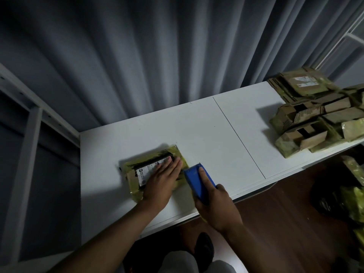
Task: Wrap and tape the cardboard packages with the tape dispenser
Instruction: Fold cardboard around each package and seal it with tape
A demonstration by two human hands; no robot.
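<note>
Big grey pleated curtain (137, 56) fills the whole back of the shot, and in front of it sits the long white flat surface (206, 131) with a thin seam running across it. Off at the right end there's a messy heap of brown cardboard packages wrapped in yellowish tape (315, 119), well apart from the action. Nearer the left end lies one flat cardboard package covered in yellowish tape with a black-and-white label (137, 174), flat on the surface near its front edge. The left hand (161, 182) is pressed down flat on top of it, fingers straight and close together. Just beside the package's right edge is the blue plastic tape dispenser (197, 179), toothed end pointing away, and the right hand (214, 205) grips it from behind with the index finger stretched along its top.
</note>
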